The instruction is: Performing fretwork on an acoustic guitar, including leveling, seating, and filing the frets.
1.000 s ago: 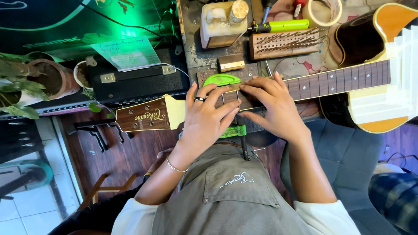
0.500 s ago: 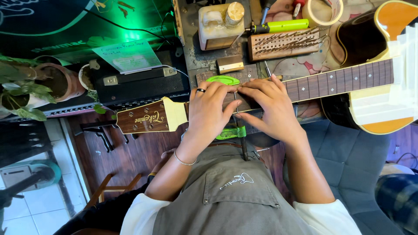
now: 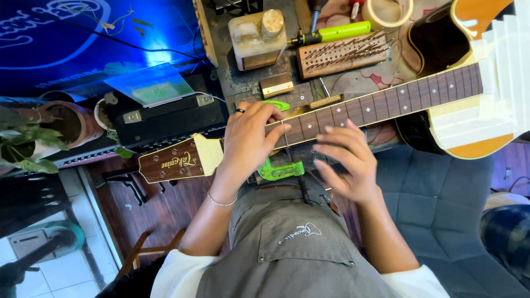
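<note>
An acoustic guitar lies across the workbench, its fretboard [image 3: 386, 105] running left to right and its brown headstock [image 3: 171, 163] hanging over the floor at the left. My left hand [image 3: 248, 138], with a ring and a bracelet, is wrapped over the neck near the nut, fingertips on a thin metal fret. My right hand [image 3: 345, 163] hovers with fingers spread just below the neck, holding nothing. A bright green clamp [image 3: 279, 170] sits under the neck between my hands. The orange guitar body [image 3: 475, 138] carries strips of pale masking tape.
Behind the neck are a corked jar [image 3: 256, 33], a green-handled screwdriver [image 3: 331, 33], a wooden block full of small bits [image 3: 342, 55], a tape roll [image 3: 386, 11] and a small brass block [image 3: 276, 85]. A black case [image 3: 165, 118] and potted plant [image 3: 33, 127] stand left; a grey chair [image 3: 441, 221] is at right.
My right hand has lifted off the fretboard and drawn back toward me, fingers spreading. My left hand stays on the neck. The light behind has turned from green to blue.
</note>
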